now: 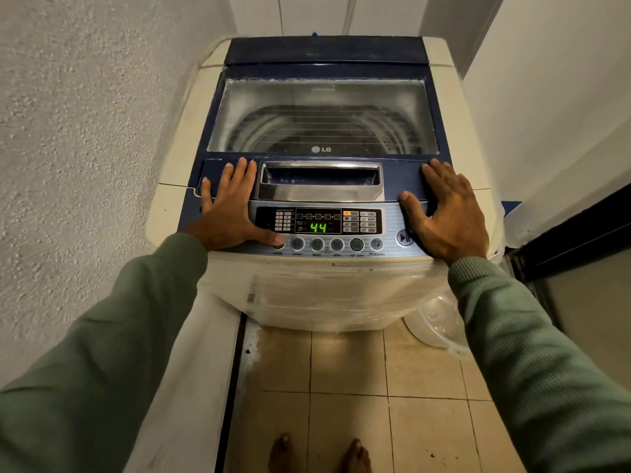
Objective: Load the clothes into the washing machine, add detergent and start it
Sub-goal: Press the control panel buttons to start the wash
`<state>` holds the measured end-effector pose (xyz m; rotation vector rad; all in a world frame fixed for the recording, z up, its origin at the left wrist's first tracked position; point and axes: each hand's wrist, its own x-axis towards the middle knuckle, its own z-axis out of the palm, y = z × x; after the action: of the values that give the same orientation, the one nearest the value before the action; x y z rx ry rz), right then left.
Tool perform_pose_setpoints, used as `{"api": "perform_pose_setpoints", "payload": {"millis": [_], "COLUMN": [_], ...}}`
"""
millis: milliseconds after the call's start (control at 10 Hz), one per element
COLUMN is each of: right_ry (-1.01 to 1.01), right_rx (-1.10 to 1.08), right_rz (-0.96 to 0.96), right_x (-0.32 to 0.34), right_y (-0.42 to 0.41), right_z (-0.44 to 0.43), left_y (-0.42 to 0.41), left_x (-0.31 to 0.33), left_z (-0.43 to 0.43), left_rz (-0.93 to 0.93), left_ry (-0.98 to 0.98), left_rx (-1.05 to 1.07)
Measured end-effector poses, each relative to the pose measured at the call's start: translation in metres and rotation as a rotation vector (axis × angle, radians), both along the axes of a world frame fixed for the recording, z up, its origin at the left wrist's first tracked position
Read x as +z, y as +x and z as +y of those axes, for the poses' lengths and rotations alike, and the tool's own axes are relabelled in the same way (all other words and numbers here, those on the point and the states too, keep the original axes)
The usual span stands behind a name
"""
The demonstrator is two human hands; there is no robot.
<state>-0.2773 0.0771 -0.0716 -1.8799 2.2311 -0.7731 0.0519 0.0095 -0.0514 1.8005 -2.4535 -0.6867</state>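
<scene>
A cream and blue top-loading washing machine (177,213) stands right in front of me with its glass lid (321,114) down. Through the glass I see the drum, but I cannot tell what lies inside. The control panel (321,230) is lit, with green digits reading 44. My left hand (232,206) lies flat on the lid's front left edge, fingers straight, thumb by the leftmost button. My right hand (447,213) rests flat on the front right, next to the start/pause button (404,237). The silver lid handle (321,180) sits between my hands.
A rough plaster wall (85,131) stands close on the left and a white wall (546,97) on the right. A clear plastic basin (437,322) sits on the tiled floor (348,387) by the machine's right foot. A dark-framed door (573,240) is at the right.
</scene>
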Motion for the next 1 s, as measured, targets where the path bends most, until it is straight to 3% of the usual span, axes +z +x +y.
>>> {"api": "perform_pose_setpoints", "payload": {"millis": [1000], "right_ry": [-0.024], "right_rx": [-0.012], "right_rz": [-0.039], "right_x": [0.000], "right_y": [0.000], "right_z": [-0.002], "left_y": [-0.012], "left_x": [-0.006], "left_z": [0.012], "left_rz": [-0.071], "left_ry": [-0.108], "left_rx": [0.011]}}
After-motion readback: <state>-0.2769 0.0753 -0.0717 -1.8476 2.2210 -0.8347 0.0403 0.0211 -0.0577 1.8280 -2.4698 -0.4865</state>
